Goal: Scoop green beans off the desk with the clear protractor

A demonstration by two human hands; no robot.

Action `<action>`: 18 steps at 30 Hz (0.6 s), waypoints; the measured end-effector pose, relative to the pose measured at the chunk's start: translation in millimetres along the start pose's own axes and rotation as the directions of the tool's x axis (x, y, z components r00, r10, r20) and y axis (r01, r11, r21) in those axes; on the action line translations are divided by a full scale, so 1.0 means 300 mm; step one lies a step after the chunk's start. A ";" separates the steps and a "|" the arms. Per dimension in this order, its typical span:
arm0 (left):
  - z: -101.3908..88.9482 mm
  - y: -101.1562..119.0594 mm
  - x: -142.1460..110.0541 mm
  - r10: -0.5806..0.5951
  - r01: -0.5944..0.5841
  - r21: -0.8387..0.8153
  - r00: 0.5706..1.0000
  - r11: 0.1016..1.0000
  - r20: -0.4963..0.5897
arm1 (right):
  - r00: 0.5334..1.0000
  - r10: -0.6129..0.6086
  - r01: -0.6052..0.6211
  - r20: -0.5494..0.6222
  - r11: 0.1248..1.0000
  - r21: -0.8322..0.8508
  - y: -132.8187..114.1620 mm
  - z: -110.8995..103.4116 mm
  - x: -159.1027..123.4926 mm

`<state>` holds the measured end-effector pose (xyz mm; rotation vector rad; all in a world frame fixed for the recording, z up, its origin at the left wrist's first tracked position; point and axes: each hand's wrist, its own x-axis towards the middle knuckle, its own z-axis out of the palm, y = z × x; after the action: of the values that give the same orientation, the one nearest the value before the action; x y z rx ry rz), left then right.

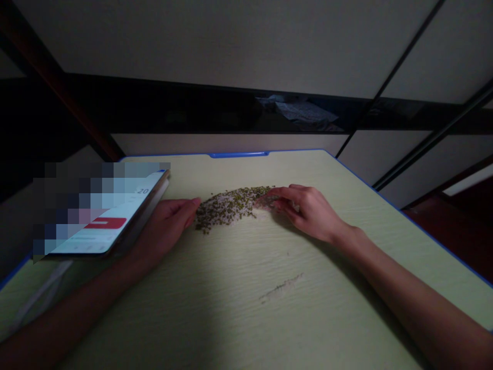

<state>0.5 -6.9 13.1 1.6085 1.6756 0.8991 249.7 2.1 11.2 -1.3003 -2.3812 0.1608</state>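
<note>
Currently, a blue-edged, pale green, wood-grained surface (215,318) is lying before you, with a flat, lit-screened tablet (96,240) sitting at its left. Mid-surface, an elongated heap of small green and whitish grains (231,206) is spreading. Your left hand (174,216), fingers curled, is resting by its left end; your right hand (311,213), fingers bent, is resting at its right. I cannot tell whether either is grasping grains.

Centre: a low heap of small olive-green and pinkish-white grains (227,208), speckled throughout. Lower frame: a flat, pale yellow-green tabletop (215,293), streaked with wood-grain pattern and edged in blue. Left: a slab-shaped tablet (123,208), its pale blue screen marked in red. Top: flat greyish-beige panels (231,41), crossed by a black band (173,105).
</note>
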 end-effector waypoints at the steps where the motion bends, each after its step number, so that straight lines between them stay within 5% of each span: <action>1: 0.001 0.002 -0.001 -0.007 0.007 -0.002 1.000 1.000 0.001 | 1.000 0.001 -0.001 0.000 1.000 0.000 0.000 -0.001 0.000; 18: -0.002 -0.012 0.008 0.004 -0.004 -0.015 1.000 1.000 0.014 | 0.981 -0.184 0.182 0.055 0.983 0.036 0.019 -0.011 -0.003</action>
<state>-2.1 -4.5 10.4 1.6053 1.6534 0.8985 256.0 4.1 12.2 -1.0693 -2.5214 0.1823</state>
